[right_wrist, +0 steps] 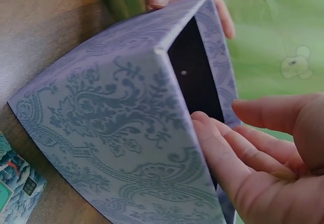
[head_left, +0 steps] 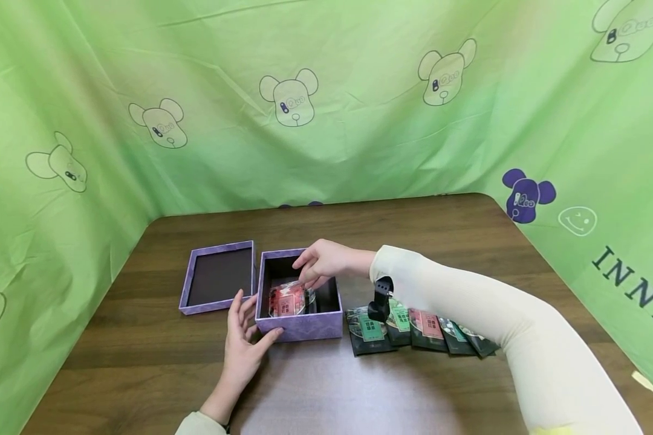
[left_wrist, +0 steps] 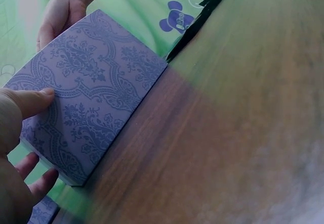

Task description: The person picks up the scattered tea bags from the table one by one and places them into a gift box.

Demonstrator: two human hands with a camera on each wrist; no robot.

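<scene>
A purple patterned box [head_left: 300, 327], its top uncovered, stands on the table; its walls are dark inside. A red sachet [head_left: 286, 300] lies in it, with another dark sachet partly hidden beside it. My left hand [head_left: 240, 347] holds the box's near left corner, thumb on the front wall and fingers along the left side. Over the box's right wall, my right hand [head_left: 322, 264] reaches in, its fingertips close to the red sachet. In the right wrist view, the right thumb [right_wrist: 273, 114] stands apart from the fingers, with nothing showing between them.
Left of the box lies its purple lid [head_left: 221, 275], dark inside facing up. Several dark sachets with green and red labels [head_left: 428, 325] overlap in a row to the right, under the right forearm. A green printed curtain [head_left: 326, 151] hangs around the wooden table [head_left: 141, 362].
</scene>
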